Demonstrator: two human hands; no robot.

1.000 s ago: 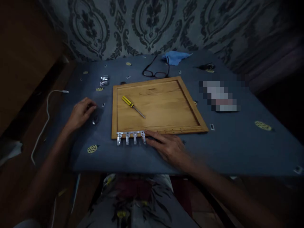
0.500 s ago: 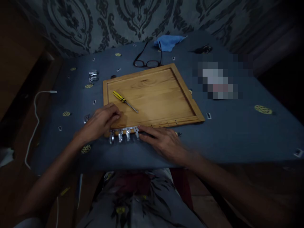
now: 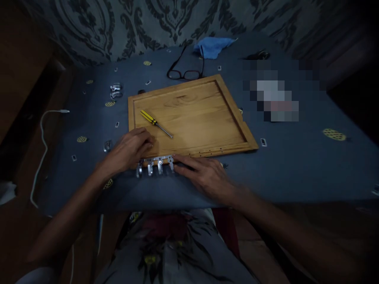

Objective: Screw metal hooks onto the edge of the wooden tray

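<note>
A wooden board with a raised rim point(image 3: 207, 118) lies on the blue cloth-covered table. A metal rack with several hooks point(image 3: 154, 163) sits along the board's near edge. My left hand point(image 3: 130, 152) rests on the board's near left corner, just above the rack's left end, with its fingers curled together; what they pinch is hidden. My right hand point(image 3: 204, 177) lies flat on the table, its stretched fingertips touching the rack's right end. A yellow-handled screwdriver point(image 3: 155, 123) lies on the board just beyond my left hand.
Black glasses point(image 3: 185, 71) and a blue cloth point(image 3: 213, 45) lie behind the board. Shiny metal parts point(image 3: 115, 90) sit at the back left and a small metal piece point(image 3: 107, 146) near my left wrist. A white cable point(image 3: 44, 138) hangs off the left edge.
My left hand moved from the small metal piece at the left over to the board's near left corner. My right hand stayed at the rack's right end. The view shifted slightly.
</note>
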